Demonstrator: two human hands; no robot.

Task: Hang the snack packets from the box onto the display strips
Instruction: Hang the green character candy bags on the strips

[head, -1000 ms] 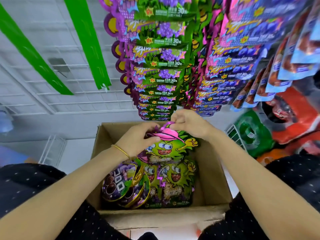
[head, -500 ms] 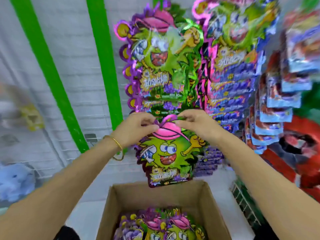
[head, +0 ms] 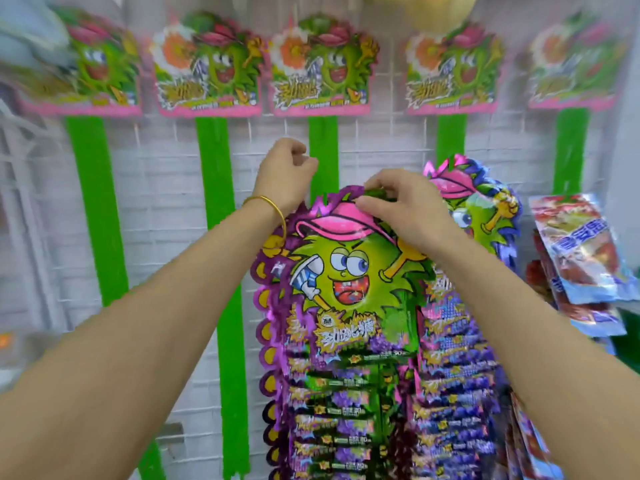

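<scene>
Strips [head: 213, 174], five green, right hand [head: 398, 209] grip pinching one packet [head: 349, 271], left hand [head: 284, 171] grip unclear

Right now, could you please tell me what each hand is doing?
Left hand: fingers curled beside the green strip; grip cannot be told.
Right hand: pinches top of the snack packet.

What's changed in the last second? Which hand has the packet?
The snack packet went up out of the box to the middle display strip. The left hand let go of the packet's top and rose to the strip; whether it grips the strip is unclear. The right hand still pinches the packet's top. The box is out of view now.
</scene>
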